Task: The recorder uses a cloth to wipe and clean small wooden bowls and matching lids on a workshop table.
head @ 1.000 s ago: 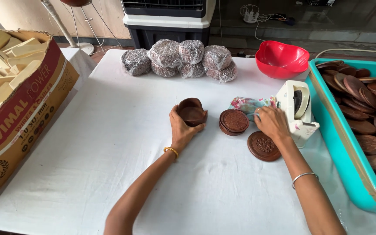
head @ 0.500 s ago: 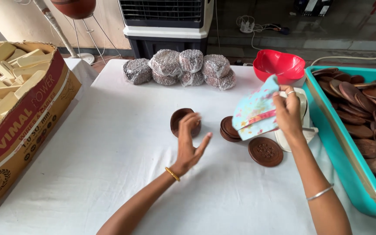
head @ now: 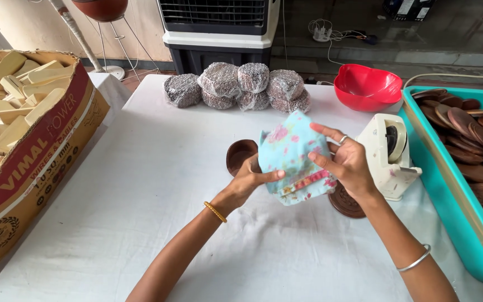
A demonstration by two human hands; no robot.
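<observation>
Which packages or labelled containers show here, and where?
Cardboard box: left edge, brown with a red printed band, holding pale wooden pieces.
Wrapped bundles: far table edge, rounded, clear film over dark contents.
Floral packet: held in both hands, light blue with pink.

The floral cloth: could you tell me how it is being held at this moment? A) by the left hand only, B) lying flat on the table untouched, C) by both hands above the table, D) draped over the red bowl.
C: the left hand and the right hand both grip the floral cloth, lifted over the white table.
</observation>
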